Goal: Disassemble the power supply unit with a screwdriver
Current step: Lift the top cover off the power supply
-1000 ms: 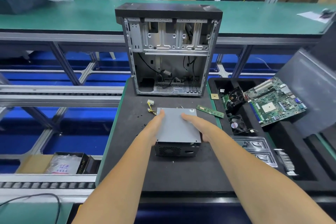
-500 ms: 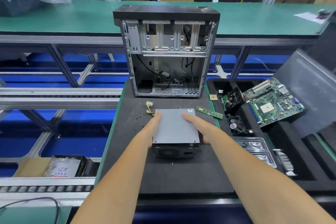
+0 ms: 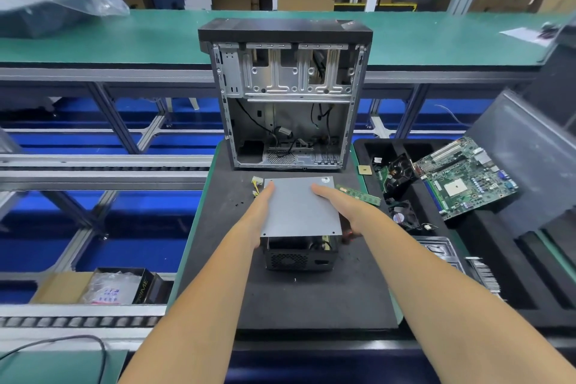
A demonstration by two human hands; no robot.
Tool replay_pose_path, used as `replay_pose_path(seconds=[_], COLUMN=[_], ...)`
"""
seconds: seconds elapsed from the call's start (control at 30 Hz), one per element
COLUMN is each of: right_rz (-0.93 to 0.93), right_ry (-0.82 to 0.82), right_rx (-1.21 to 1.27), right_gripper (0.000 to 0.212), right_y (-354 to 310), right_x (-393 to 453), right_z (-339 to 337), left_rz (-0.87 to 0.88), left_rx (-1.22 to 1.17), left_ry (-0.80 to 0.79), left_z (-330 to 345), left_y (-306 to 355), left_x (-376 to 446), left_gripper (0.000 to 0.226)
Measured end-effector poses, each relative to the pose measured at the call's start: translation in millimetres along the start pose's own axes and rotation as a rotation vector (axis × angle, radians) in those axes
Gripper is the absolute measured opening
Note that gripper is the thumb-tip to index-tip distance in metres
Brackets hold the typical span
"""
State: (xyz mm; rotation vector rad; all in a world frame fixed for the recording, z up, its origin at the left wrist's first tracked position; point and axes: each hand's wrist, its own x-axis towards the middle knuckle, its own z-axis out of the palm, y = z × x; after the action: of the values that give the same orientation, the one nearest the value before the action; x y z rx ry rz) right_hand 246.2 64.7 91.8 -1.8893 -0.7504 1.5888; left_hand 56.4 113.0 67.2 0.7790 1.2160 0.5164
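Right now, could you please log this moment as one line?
step: cover lift | left hand, right hand: hold grey cover | power supply unit: open

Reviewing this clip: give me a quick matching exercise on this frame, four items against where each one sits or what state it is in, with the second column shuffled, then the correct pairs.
Items
1. grey cover
2. computer case
3. motherboard
4. memory stick

Places or states
A. propped at a tilt in the black foam tray on the right
B. lifted at its near edge, held between the left hand and right hand
C. flat on the black mat, right of the power supply
D. standing open at the far end of the mat

Pairs: 1-B, 2-D, 3-A, 4-C
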Motion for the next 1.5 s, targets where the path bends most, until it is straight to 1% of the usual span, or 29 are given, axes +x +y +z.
replay_pose_path(seconds=[0.13,0.17,0.23,0.3,0.37,0.43,0.47,0.5,0.57,0.6,0.67,0.7,0.77,0.83,0.9,0.93,0.97,1.03,1.07,1.1,1.13,1.17,1.23,1.3,1.33,1.43,1.5], right_rz=[-0.090,-0.120,-0.164,-0.198,-0.225,-0.272,-0.295,-0.310,-0.323,-0.341,-0.389,-0.394,-0.377,-0.368,-0.402,-0.419,-0.428,-0.460,-0.505,-0.557,-0.603,-0.639,-0.660,-0.644,-0.638,-0.635,-0.643], right_ry=[-0.011,-0.003,0.012,0.000,0.028,0.056,0.061,0.059,0.035,0.008,-0.047,-0.062,-0.052,-0.027,-0.031,-0.046,-0.066,-0.082,-0.056,-0.009,0.045,0.096,0.162,0.164,0.147,0.112,0.112], right_rx=[-0.043,-0.065,-0.107,-0.135,-0.127,-0.091,-0.078,-0.068,-0.043,-0.025,0.018,0.047,0.089,0.078,0.061,0.080,0.122,0.203,0.197,0.160,0.111,0.055,-0.044,-0.072,-0.082,-0.102,-0.121], right_gripper=[0.047,0.051,0.062,0.078,0.093,0.099,0.101,0.106,0.121,0.121,0.105,0.098,0.089,0.081,0.068,0.064,0.061,0.056,0.051,0.047,0.045,0.045,0.060,0.072,0.074,0.076,0.076], right_y=[-22,-29,-42,-55,-66,-76,-79,-82,-86,-88,-93,-94,-95,-95,-96,-97,-99,-101,-103,-105,-106,-107,-108,-104,-101,-92,-86], right_x=[-14,-19,-29,-35,-36,-36,-36,-36,-32,-29,-23,-18,-6,6,16,21,24,30,32,34,37,40,48,56,60,75,85], right_z=[0,1,3,7,14,22,25,27,31,34,41,46,54,62,70,73,77,85,89,92,96,99,104,107,107,111,115], left_rz=[0.084,0.112,0.173,0.232,0.273,0.306,0.325,0.353,0.400,0.409,0.441,0.461,0.486,0.496,0.468,0.442,0.413,0.391,0.394,0.396,0.399,0.409,0.433,0.434,0.415,0.273,0.232], left_rx=[0.001,-0.003,0.005,0.023,0.009,0.017,0.025,0.011,-0.095,-0.165,-0.248,-0.252,-0.250,-0.257,-0.261,-0.252,-0.244,-0.221,-0.197,-0.169,-0.130,-0.081,-0.006,0.066,0.139,0.432,0.555], left_ry=[0.016,0.018,0.020,0.069,0.120,0.133,0.115,0.080,0.013,0.008,0.014,0.005,-0.006,0.002,0.020,0.042,0.078,0.200,0.240,0.248,0.243,0.246,0.301,0.351,0.371,0.464,0.526], left_z=[1,1,0,-2,-7,-15,-19,-23,-32,-37,-46,-49,-55,-62,-70,-74,-78,-84,-86,-89,-91,-93,-98,-105,-108,-118,-125], left_y=[16,22,31,39,46,52,54,56,60,61,65,66,68,70,72,73,72,70,68,67,66,66,66,66,66,65,61], left_x=[-13,-17,-24,-34,-42,-46,-48,-49,-47,-45,-38,-35,-28,-20,-14,-10,-6,3,6,10,14,19,28,40,44,49,52], left_gripper=[0.056,0.060,0.071,0.079,0.088,0.102,0.105,0.102,0.091,0.088,0.085,0.085,0.081,0.071,0.057,0.053,0.053,0.054,0.060,0.070,0.073,0.068,0.055,0.055,0.054,0.042,0.033])
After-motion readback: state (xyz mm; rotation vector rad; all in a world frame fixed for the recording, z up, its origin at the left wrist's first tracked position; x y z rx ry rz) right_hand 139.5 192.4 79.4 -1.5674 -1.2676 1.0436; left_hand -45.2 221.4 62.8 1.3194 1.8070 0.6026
